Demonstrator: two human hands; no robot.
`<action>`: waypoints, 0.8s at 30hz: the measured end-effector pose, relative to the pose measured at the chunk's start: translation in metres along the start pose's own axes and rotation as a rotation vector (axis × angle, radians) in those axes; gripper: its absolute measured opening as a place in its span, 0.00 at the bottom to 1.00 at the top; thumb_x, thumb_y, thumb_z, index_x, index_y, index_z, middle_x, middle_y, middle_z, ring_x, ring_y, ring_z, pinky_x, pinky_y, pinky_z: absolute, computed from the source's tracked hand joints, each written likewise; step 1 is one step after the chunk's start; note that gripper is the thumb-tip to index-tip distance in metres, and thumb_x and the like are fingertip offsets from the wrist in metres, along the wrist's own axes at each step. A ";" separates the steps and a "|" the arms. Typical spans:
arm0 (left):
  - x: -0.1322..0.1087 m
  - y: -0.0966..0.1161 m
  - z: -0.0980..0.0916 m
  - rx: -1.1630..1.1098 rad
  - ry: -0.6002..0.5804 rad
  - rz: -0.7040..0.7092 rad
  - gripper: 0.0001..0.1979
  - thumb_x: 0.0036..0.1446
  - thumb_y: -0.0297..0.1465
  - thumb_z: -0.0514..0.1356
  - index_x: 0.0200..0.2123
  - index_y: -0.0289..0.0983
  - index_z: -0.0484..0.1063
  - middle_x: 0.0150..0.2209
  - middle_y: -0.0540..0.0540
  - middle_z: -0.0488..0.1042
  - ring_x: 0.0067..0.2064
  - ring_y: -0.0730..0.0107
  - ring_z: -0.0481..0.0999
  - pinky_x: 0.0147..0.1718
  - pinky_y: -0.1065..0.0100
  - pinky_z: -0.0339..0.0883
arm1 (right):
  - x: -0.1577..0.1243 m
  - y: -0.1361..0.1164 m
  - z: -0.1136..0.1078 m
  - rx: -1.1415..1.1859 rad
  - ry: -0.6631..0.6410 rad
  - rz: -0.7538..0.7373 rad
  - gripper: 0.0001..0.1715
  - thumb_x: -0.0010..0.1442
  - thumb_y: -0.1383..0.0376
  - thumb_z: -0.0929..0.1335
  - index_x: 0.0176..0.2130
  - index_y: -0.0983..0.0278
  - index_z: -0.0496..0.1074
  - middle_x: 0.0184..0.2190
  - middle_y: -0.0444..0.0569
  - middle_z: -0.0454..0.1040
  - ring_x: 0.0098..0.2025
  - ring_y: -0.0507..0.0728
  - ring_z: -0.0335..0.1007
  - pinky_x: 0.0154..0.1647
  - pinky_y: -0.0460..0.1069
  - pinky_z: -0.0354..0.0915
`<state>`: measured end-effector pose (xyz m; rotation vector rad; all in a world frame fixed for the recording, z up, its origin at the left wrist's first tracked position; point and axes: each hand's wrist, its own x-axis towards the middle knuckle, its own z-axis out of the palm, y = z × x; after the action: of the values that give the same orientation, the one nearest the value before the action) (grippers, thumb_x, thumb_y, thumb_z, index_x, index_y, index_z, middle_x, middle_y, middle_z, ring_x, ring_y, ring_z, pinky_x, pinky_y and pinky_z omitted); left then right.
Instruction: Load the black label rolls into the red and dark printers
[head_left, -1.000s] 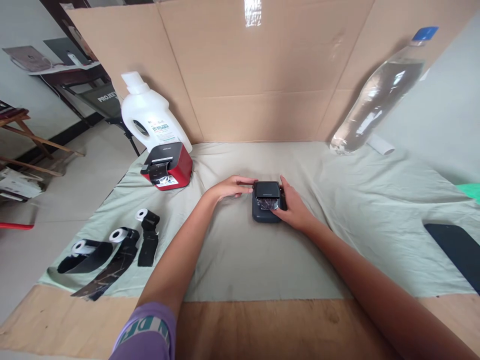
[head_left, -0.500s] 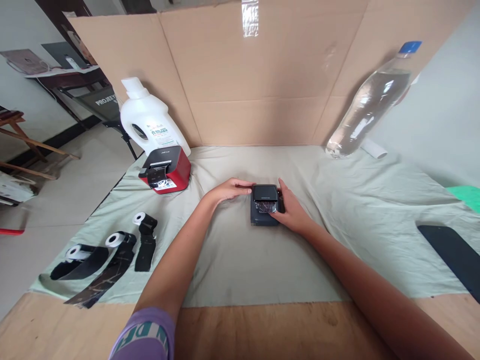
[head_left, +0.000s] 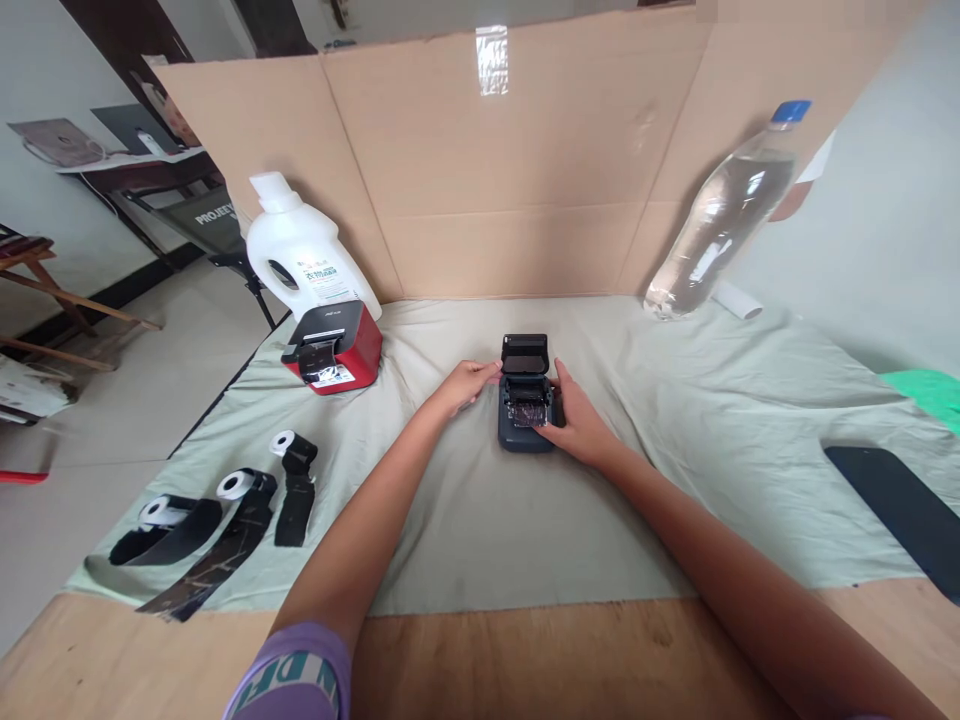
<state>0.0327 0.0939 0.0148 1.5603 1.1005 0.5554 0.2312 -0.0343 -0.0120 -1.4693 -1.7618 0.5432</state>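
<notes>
A small black receipt printer [head_left: 521, 440] stands on the cloth in front of me, its lid [head_left: 525, 350] raised at the back. A strip of black, shiny paper [head_left: 528, 414] lies over its front. My left hand [head_left: 471, 384] is closed, its fingertips at the printer's left side by the lid's hinge. Along the right side my right hand [head_left: 581, 420] grips the body, thumb at the front and fingers toward the back. The inside of the roll compartment is too dark to make out.
To the left sit a red label printer [head_left: 360, 350], a white detergent bottle [head_left: 300, 245] and several black paper rolls [head_left: 296, 455]. At the right are a leaning water bottle [head_left: 727, 220] and a black phone [head_left: 892, 505]. A cardboard panel [head_left: 495, 160] closes off the back.
The printer's lid has swung up and back from shut to open. My left hand has closed its fingers and stays at the left side; the right hand keeps its hold.
</notes>
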 end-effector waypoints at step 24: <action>-0.023 0.092 0.039 1.181 -0.283 0.314 0.07 0.44 0.25 0.65 0.30 0.39 0.81 0.32 0.40 0.79 0.39 0.52 0.77 0.35 0.63 0.61 | 0.004 0.013 0.003 -0.029 0.016 -0.027 0.64 0.51 0.55 0.73 0.73 0.65 0.38 0.58 0.63 0.69 0.58 0.71 0.67 0.60 0.67 0.62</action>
<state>0.0865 0.0571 0.0933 2.7504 0.9908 -0.2174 0.2370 -0.0275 -0.0218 -1.4635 -1.7814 0.4924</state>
